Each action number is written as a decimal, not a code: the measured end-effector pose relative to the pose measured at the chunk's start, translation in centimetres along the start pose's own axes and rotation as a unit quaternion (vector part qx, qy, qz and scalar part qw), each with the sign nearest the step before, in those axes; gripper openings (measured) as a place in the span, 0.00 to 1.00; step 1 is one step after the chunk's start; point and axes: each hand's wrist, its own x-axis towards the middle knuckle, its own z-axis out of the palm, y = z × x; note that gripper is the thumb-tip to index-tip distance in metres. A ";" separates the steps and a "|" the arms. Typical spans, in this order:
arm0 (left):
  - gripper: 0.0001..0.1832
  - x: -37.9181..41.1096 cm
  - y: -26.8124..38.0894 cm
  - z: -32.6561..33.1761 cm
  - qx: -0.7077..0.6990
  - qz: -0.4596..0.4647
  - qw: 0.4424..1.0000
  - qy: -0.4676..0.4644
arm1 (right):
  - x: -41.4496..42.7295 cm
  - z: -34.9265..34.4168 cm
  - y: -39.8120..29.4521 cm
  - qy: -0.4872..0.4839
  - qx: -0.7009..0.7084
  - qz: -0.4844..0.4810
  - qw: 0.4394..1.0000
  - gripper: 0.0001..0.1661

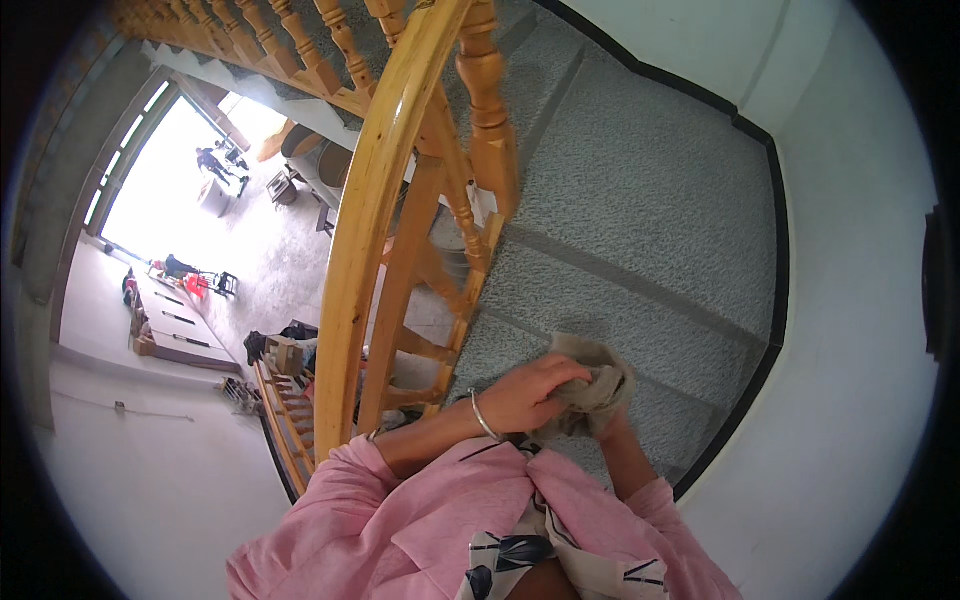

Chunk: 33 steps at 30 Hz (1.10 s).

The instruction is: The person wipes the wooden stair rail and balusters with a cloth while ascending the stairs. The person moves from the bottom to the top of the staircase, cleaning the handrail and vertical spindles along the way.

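Observation:
A crumpled grey-brown cloth is bunched up in front of my body, above the stair treads. My left hand, with a silver bangle at the wrist, grips its left side from above. On the cloth's lower right is my right hand, mostly hidden behind the folds, with only its lower part and the wrist showing. Just left of my left forearm runs the curved, varnished wooden handrail; neither hand touches it.
Grey speckled stairs turn ahead, edged by a black skirting and a white wall. A thick turned newel post and balusters line the left. Far below lies a bright room floor with a cardboard box and other objects.

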 end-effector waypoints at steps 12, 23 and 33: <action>0.21 1.5 0.9 -18.6 0.404 -0.037 0.802 0.438 | -3.4 -2.6 -2.1 0.199 -0.009 -0.089 0.976 0.40; 0.47 6.5 -4.2 -26.7 0.486 -0.291 0.685 0.458 | 10.9 -2.1 -6.8 0.218 -0.074 -0.005 0.973 0.37; 0.49 6.6 -2.5 -26.9 0.462 -0.291 0.708 0.448 | 36.7 17.2 -19.0 0.041 -0.326 -0.157 0.931 0.42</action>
